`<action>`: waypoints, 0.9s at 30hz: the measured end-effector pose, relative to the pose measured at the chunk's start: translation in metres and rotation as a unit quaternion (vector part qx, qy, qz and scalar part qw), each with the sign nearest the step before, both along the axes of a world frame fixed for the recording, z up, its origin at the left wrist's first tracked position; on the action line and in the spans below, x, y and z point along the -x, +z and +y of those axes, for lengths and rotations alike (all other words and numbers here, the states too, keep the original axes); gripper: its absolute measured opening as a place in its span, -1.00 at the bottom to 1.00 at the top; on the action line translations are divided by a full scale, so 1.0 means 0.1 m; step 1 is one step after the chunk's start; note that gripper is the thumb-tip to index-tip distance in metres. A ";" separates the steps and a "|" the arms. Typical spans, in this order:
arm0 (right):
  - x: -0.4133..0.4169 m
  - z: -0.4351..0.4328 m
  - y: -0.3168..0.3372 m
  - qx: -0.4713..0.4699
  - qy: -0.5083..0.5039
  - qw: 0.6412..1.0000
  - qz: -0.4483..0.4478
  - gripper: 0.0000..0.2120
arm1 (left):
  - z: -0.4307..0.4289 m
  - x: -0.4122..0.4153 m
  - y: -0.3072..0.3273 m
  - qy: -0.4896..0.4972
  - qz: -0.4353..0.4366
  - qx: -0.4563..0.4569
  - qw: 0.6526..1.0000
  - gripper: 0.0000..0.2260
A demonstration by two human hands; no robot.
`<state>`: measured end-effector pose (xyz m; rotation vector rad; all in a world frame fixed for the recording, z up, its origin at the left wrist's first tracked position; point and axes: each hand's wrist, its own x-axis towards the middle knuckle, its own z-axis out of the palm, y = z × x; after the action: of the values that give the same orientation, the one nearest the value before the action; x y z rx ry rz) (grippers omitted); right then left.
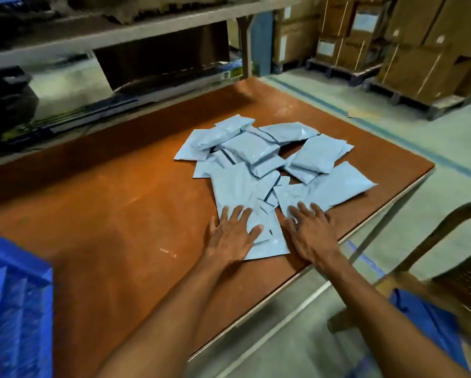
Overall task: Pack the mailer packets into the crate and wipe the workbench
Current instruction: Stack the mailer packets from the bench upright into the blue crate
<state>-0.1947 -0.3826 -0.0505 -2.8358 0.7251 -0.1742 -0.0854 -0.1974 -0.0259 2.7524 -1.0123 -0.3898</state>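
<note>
Seemingly light, slippery pale blue plastic mailer packets (264, 159) suit edge grips; left hand (233, 237), right hand (312, 237) press flat, fingers (238, 212) spread.

The one camera sits on the person's head and looks forward and down, close over the workbench (114, 203).

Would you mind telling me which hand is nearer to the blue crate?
Left. The left hand rests on the nearest packets, with the blue crate away to its left; the right hand lies on packets farther right, beyond the left hand.
</note>
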 end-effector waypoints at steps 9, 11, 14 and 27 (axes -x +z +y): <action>0.10 0.89 -0.02 -0.131 0.136 0.978 -0.085 -0.60 | 1.62 0.40 -0.27 0.123 -0.082 0.040 0.988 -0.31; 0.06 1.16 0.04 -0.147 0.192 0.965 -0.100 -0.69 | 1.92 0.54 -0.31 0.161 -0.097 0.054 0.981 -0.34; 0.00 1.49 0.09 -0.129 0.265 0.952 -0.077 -0.69 | 2.30 0.71 -0.33 0.247 -0.102 0.079 0.960 -0.45; -0.42 1.89 0.08 0.004 0.206 0.974 0.096 -0.44 | 2.64 0.70 -0.28 0.280 -0.075 -0.013 0.957 -0.49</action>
<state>-0.1531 -0.1935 -0.0429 -2.9592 0.1510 0.1652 -0.1551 0.0668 -0.0538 2.9584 -0.2149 -0.1032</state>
